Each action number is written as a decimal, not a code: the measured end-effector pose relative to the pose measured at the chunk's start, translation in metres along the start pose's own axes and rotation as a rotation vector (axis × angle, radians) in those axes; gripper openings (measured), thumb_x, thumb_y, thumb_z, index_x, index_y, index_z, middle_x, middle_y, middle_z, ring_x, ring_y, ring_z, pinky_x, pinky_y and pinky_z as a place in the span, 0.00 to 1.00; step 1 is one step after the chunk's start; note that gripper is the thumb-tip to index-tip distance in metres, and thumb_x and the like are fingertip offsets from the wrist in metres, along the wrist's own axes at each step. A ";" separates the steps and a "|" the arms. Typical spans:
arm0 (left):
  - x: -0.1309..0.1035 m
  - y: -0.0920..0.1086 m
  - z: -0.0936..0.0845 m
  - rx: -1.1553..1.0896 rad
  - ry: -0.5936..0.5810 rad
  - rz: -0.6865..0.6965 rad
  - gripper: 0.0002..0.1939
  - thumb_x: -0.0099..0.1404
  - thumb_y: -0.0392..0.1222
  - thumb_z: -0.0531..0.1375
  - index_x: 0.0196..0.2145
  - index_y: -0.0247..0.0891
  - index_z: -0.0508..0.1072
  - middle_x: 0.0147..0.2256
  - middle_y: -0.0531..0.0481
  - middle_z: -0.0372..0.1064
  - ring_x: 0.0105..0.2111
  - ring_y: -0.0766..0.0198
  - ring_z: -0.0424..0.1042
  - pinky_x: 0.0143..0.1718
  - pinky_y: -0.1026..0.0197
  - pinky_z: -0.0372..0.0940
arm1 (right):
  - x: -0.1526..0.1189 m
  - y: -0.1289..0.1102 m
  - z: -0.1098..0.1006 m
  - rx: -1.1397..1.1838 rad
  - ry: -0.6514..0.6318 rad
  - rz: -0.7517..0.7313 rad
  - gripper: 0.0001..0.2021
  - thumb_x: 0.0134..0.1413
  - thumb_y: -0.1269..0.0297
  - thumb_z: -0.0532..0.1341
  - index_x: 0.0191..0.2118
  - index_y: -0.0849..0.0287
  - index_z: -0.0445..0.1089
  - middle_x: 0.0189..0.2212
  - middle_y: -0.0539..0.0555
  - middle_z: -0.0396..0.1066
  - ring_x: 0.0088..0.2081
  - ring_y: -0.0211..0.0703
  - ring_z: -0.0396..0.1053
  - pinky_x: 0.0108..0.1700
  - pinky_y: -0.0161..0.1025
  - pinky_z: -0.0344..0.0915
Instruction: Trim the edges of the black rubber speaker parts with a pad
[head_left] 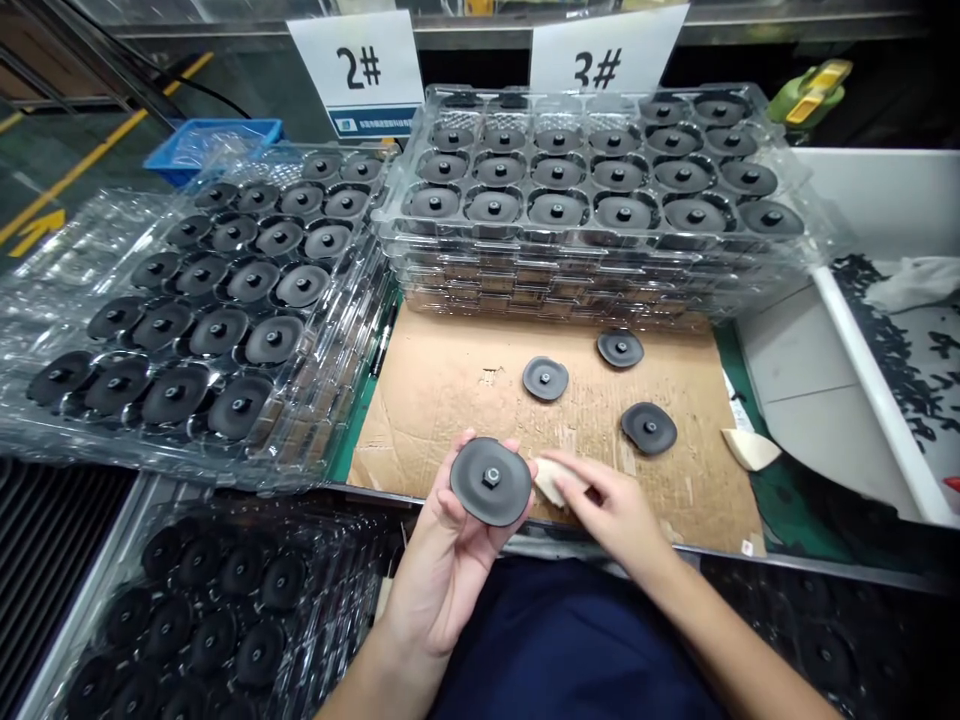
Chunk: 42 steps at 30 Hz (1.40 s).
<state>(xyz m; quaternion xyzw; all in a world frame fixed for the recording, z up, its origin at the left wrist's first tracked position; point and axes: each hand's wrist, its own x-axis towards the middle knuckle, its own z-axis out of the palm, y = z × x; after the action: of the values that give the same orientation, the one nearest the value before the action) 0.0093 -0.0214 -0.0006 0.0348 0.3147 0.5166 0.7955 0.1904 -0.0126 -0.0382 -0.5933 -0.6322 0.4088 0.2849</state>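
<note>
My left hand holds a black round disc by its edge, with a small metal nut at its centre facing up. Close to the disc's right edge, my right hand pinches a cream-coloured wedge-shaped pad, perhaps sponge. Three similar discs lie loose on the cardboard sheet: one disc left of the others, one disc farther back, and one disc to the right. A second cream wedge rests at the cardboard's right edge.
Stacked clear trays of discs stand at the back under paper signs. More disc trays fill the left, with others lower down. A white bin with small black parts is at right; a blue basket sits far left.
</note>
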 end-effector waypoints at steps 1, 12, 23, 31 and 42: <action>0.000 -0.002 0.001 0.021 -0.003 0.011 0.23 0.57 0.49 0.59 0.50 0.46 0.65 0.51 0.44 0.65 0.50 0.50 0.65 0.51 0.52 0.61 | 0.003 -0.011 -0.004 0.003 0.041 0.004 0.14 0.57 0.63 0.54 0.47 0.57 0.69 0.44 0.56 0.72 0.44 0.47 0.69 0.44 0.45 0.67; 0.002 -0.015 0.009 0.284 0.281 0.387 0.27 0.49 0.37 0.67 0.47 0.46 0.68 0.45 0.51 0.69 0.43 0.63 0.69 0.43 0.68 0.66 | 0.010 -0.105 0.007 -0.012 -0.022 -0.300 0.15 0.57 0.72 0.52 0.50 0.60 0.65 0.40 0.54 0.72 0.39 0.40 0.70 0.42 0.38 0.68; -0.003 -0.008 0.013 0.228 0.165 0.383 0.28 0.46 0.38 0.69 0.46 0.44 0.69 0.47 0.48 0.70 0.49 0.51 0.67 0.51 0.58 0.63 | -0.005 -0.070 -0.031 0.257 0.032 -0.003 0.12 0.57 0.65 0.55 0.47 0.53 0.68 0.44 0.50 0.72 0.43 0.42 0.71 0.40 0.35 0.70; -0.010 -0.010 0.009 0.234 0.105 0.241 0.26 0.51 0.45 0.66 0.49 0.46 0.68 0.47 0.48 0.70 0.47 0.57 0.69 0.46 0.63 0.66 | -0.006 -0.102 -0.009 0.067 0.026 -0.549 0.17 0.56 0.73 0.53 0.52 0.61 0.61 0.42 0.53 0.71 0.39 0.40 0.69 0.43 0.38 0.65; -0.008 -0.007 0.005 0.170 0.053 0.097 0.19 0.54 0.44 0.64 0.45 0.46 0.71 0.45 0.51 0.71 0.45 0.60 0.70 0.44 0.65 0.67 | -0.002 -0.093 -0.016 0.005 -0.106 -0.540 0.13 0.58 0.73 0.51 0.48 0.61 0.64 0.38 0.52 0.71 0.37 0.38 0.66 0.40 0.36 0.60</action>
<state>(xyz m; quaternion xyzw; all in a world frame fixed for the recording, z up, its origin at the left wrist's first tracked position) 0.0151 -0.0305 0.0044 0.1038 0.3762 0.5265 0.7553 0.1558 -0.0084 0.0497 -0.3802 -0.7804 0.3503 0.3516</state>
